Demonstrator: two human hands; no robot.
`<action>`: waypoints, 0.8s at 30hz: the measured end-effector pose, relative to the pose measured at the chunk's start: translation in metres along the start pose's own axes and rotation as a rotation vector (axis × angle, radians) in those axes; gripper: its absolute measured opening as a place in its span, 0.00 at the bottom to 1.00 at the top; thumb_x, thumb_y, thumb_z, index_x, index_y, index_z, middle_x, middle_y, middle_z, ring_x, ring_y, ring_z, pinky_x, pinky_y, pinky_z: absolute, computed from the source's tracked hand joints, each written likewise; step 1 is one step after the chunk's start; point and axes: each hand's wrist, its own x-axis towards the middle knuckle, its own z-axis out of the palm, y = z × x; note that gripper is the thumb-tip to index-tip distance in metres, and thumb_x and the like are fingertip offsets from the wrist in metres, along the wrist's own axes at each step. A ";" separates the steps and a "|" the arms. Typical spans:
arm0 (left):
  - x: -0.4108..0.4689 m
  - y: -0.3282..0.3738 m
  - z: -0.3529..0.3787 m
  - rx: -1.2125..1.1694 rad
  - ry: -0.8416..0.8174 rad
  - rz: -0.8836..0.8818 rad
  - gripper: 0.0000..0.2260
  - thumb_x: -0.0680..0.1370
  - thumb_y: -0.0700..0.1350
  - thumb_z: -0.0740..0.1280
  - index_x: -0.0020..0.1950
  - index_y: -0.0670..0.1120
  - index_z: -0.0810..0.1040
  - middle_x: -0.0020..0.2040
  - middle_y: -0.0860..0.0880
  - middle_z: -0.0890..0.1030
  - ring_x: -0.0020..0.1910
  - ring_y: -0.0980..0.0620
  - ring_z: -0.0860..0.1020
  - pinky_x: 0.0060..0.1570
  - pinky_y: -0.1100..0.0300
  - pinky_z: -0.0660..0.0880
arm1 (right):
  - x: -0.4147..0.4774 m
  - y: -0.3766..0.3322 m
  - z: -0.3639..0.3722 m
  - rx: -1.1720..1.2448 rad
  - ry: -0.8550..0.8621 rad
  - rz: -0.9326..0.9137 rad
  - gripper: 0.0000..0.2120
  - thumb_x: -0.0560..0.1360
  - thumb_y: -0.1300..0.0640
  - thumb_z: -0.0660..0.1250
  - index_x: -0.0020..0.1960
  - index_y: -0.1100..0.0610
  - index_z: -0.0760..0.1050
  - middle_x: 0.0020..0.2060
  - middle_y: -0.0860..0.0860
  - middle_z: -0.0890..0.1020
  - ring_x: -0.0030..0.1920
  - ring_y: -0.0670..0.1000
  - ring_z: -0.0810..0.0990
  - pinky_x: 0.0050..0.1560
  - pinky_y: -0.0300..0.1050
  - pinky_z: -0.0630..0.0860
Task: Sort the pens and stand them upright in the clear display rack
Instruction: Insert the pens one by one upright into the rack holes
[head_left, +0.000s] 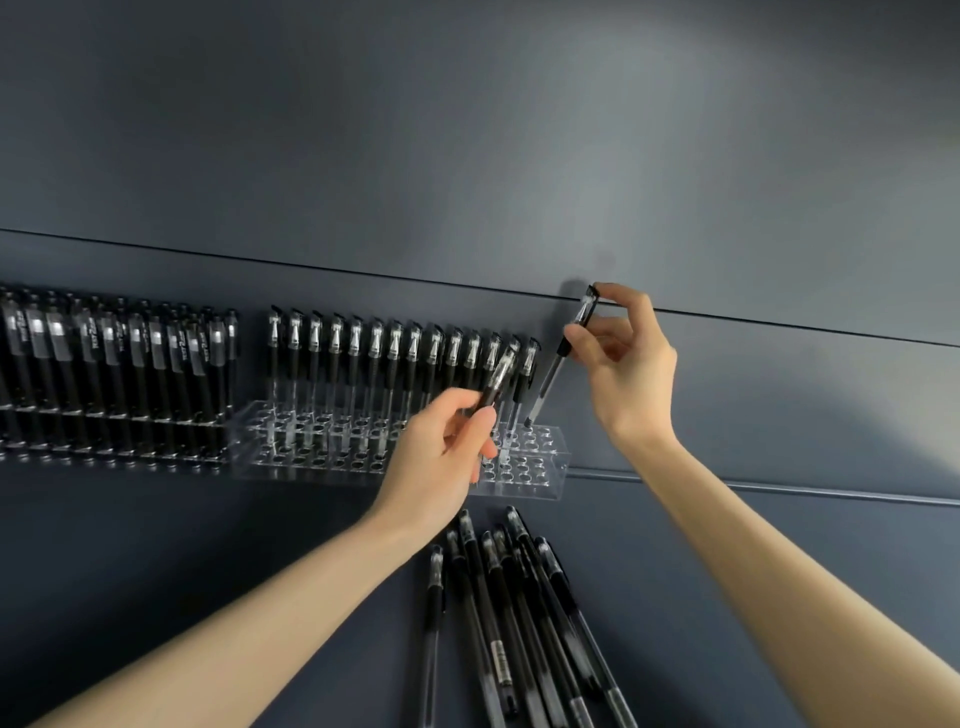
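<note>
Right-hand pen: tilted, cap end up and to the right, tip down and left, meeting a back-row hole near the right end of the clear rack.
Right hand: fingers pinch the pen at its cap and upper barrel.
Left-hand pen: tilted the same way, cap up and right, lower barrel hidden in the palm, held just in front of the standing row.
Left hand: fingers curled round the pen, covering part of the rack's holes.
Standing row: black pens upright along the rack's back row, caps up; the front holes are unfilled.
Loose pens: a fanned heap lying flat on the dark worktop, caps toward the rack.
Second rack: to the left, packed with upright black pens.
</note>
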 end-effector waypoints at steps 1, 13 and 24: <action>0.000 -0.001 -0.001 -0.016 0.003 0.001 0.10 0.80 0.47 0.62 0.60 0.46 0.75 0.33 0.53 0.78 0.27 0.58 0.70 0.26 0.66 0.66 | 0.000 0.002 0.002 0.000 -0.008 0.003 0.15 0.75 0.60 0.69 0.55 0.44 0.70 0.36 0.43 0.82 0.37 0.45 0.81 0.45 0.37 0.76; 0.002 -0.010 0.002 -0.060 0.029 0.011 0.07 0.81 0.47 0.61 0.54 0.48 0.76 0.31 0.52 0.77 0.25 0.57 0.68 0.25 0.65 0.64 | -0.018 0.021 0.007 -0.147 -0.205 -0.011 0.15 0.74 0.60 0.71 0.59 0.51 0.75 0.35 0.43 0.82 0.37 0.47 0.79 0.46 0.42 0.75; -0.003 -0.005 0.006 -0.086 -0.026 -0.024 0.06 0.80 0.44 0.62 0.50 0.45 0.78 0.32 0.54 0.79 0.28 0.56 0.72 0.28 0.65 0.70 | -0.030 0.007 -0.005 -0.029 -0.111 -0.009 0.09 0.75 0.58 0.69 0.54 0.49 0.76 0.40 0.43 0.79 0.38 0.39 0.76 0.40 0.28 0.70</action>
